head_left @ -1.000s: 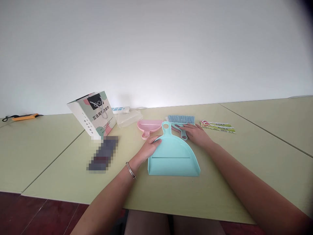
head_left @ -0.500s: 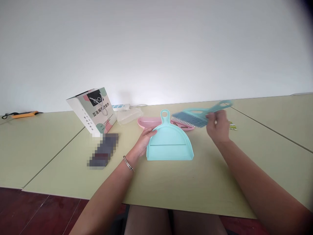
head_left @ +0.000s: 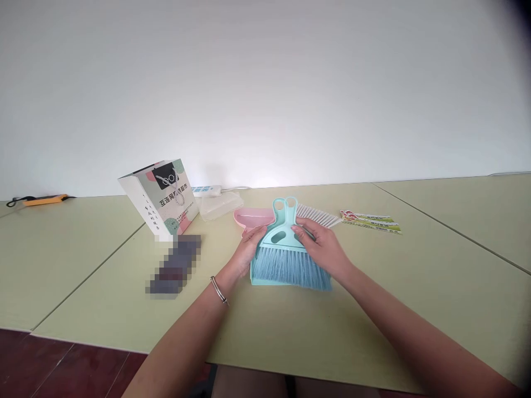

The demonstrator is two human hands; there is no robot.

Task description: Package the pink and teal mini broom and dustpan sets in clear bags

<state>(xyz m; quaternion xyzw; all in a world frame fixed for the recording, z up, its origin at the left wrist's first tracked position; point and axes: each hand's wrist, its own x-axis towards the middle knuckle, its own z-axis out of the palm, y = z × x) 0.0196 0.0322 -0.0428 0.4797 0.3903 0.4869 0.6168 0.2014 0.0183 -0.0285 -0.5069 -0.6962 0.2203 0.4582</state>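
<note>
My left hand [head_left: 248, 250] is against the left wall of the teal pan [head_left: 265, 279], fingers [head_left: 258, 235] curled narrow around its rim, so I count it as holding the pan. The pan lies flat on the table [head_left: 290, 331], its handle pointing away from me.

My right hand [head_left: 322, 250] is on the teal brush [head_left: 286, 265], which lies inside the pan. Those fingers [head_left: 302, 228] stretch close together over the brush's back and grip it. The bristles fan out below my fingertips, toward me, and reach the pan's open lip. The brush handle runs up beyond the fingertips, beside the pan's handle, the two loops side by side.

Just past my left fingertips sits a pink pan [head_left: 252, 216], partly behind the teal handles. Just past my right fingertips lies a second brush [head_left: 317, 215], white bristles showing. Further right of that hand are some packets [head_left: 370, 221]. Left of my left hand are a blurred dark thing [head_left: 174, 266], a paper bag [head_left: 162, 196] and a clear pouch [head_left: 219, 203].
</note>
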